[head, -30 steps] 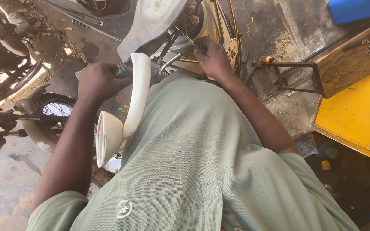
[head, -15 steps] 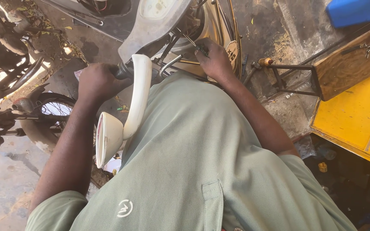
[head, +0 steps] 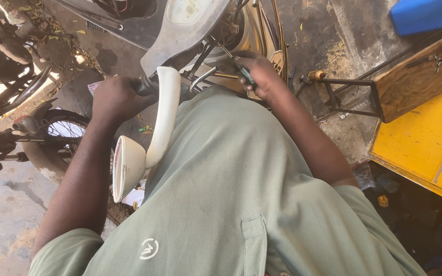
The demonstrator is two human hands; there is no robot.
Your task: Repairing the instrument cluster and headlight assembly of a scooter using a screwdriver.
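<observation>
I look down over my green shirt at a scooter's handlebar area. My left hand (head: 116,97) is closed around the black handlebar grip (head: 146,86), beside a curved cream mirror stem (head: 163,115) that ends in a cream mirror housing (head: 126,167). My right hand (head: 259,74) grips a slim dark tool, probably a screwdriver (head: 237,64), its tip pointed into the exposed cables and metal brackets under the grey front panel (head: 180,30). The tool's tip is hidden among the parts.
Another motorcycle's wheel (head: 60,135) and frame stand at the left. A wooden stool with keys on it (head: 418,82) and a yellow board (head: 425,143) lie at the right. A blue container (head: 425,15) sits top right. The ground is oily concrete.
My right hand has shifted slightly left and down on the tool beside the brackets. My left hand stays on the grip. The view has moved a little.
</observation>
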